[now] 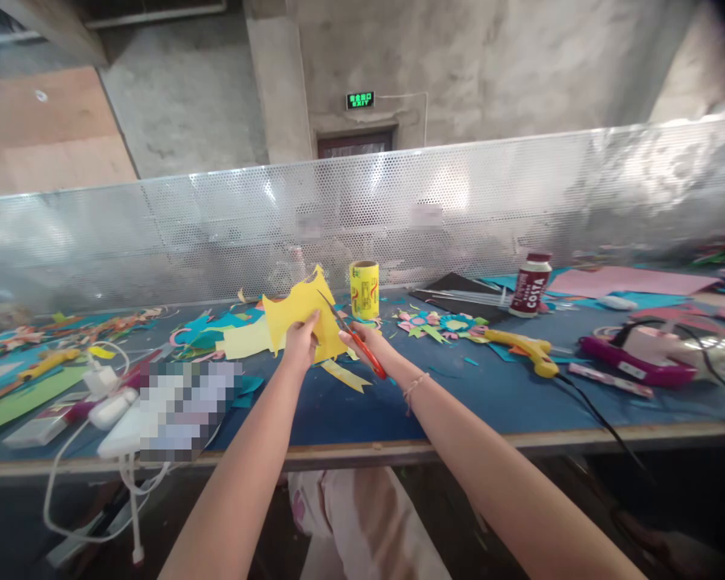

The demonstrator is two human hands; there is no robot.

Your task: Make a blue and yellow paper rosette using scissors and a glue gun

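My left hand (302, 338) is closed on a sheet of yellow paper (296, 310) with a jagged cut edge, holding it up above the blue table (495, 395). My right hand (362, 342) grips red-handled scissors (356, 338); their blades reach into the paper's right side. A yellow paper strip (345, 375) lies on the table just below the hands.
A yellow tape roll (364, 290) stands behind the paper. A Costa bottle (530, 285), a yellow glue gun (523, 348) with a black cord, a pink tool (637, 362), paper flowers (441, 325), coloured scraps, white chargers and cables (105, 403) crowd the table. A perforated metal screen (399, 209) runs along the back.
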